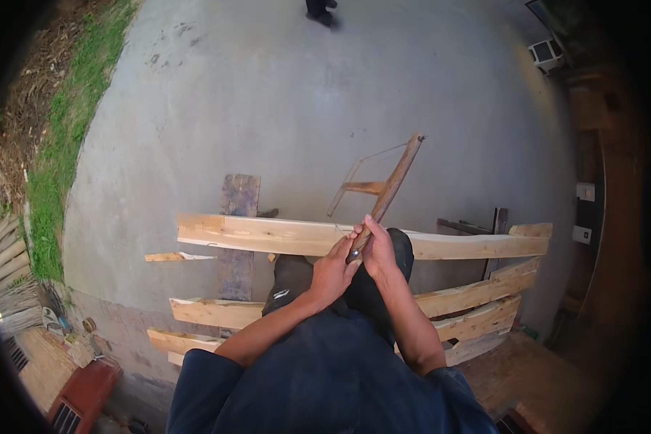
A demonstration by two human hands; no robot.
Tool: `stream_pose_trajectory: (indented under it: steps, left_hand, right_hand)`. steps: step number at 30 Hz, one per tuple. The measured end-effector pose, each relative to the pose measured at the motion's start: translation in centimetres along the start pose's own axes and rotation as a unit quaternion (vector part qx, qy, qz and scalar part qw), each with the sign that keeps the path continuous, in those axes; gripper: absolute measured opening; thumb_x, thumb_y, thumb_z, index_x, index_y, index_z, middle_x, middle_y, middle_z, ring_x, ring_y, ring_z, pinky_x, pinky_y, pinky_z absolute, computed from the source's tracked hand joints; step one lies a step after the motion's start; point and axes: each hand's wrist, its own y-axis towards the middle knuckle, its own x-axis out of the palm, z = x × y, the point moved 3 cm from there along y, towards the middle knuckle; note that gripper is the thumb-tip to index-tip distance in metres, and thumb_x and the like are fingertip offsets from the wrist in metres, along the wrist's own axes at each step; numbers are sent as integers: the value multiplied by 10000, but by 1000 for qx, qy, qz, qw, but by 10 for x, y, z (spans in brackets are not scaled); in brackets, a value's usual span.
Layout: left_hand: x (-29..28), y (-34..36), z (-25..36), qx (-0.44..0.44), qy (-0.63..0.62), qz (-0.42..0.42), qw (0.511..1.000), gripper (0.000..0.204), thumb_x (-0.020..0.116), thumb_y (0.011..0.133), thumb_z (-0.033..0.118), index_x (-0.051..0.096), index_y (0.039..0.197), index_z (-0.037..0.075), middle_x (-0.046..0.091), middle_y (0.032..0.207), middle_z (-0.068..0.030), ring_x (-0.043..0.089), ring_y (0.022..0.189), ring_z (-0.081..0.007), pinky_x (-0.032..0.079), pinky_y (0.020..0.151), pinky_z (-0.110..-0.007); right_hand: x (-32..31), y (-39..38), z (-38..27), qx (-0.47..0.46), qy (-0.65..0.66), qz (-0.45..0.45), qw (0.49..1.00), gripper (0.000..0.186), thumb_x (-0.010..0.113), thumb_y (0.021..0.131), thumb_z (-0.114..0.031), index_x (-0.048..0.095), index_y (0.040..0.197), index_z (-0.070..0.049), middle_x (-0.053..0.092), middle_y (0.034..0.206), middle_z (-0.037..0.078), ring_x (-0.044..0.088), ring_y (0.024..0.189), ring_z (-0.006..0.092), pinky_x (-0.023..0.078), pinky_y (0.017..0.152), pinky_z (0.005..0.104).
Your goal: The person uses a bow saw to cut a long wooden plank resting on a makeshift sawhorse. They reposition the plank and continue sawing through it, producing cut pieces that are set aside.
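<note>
One saw (398, 170), brown and wood-framed with a lighter crossbar, slants up and rightward from mid-frame, in front of one long pale plank (267, 235). The left grip (331, 273) and right grip (379, 250) both close around its lower end. Below, I count at least three more planks (217, 311).

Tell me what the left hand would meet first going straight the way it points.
The frame saw's wooden side arm, which the left hand already appears to hold; the right hand seems to lie just beyond, though depth is unclear.
</note>
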Motion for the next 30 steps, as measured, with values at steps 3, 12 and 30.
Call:
stream_pose_trajectory:
  steps: [3, 12, 30]
  left_hand:
    - [0, -27, -22, -27, -119, 26, 992, 436, 747, 907, 28, 642, 1330, 32, 670, 1353, -179, 751, 1027, -286, 605, 888, -364]
    - [-7, -22, -49, -8, -171, 56, 984, 244, 585, 1018, 62, 633, 1248, -3, 688, 1274, -195, 653, 1211, -382, 475, 1105, -423]
    - [41, 37, -75, -22, -261, -89, 961, 530, 323, 1126, 319, 592, 829, -28, 594, 842, -205, 577, 800, -413, 479, 777, -456]
  right_hand:
    - [8, 1, 14, 25, 12, 16, 999, 286, 740, 1004, -291, 538, 917, -109, 535, 761, 22, 563, 694, 153, 507, 658, 330]
    - [29, -29, 28, -27, -26, 164, 986, 335, 684, 1009, -223, 457, 779, -132, 444, 653, 4, 428, 534, 125, 370, 484, 290]
    - [31, -34, 17, -36, 19, 144, 989, 399, 540, 1090, -308, 411, 751, -142, 389, 576, 6, 348, 456, 136, 325, 482, 311]
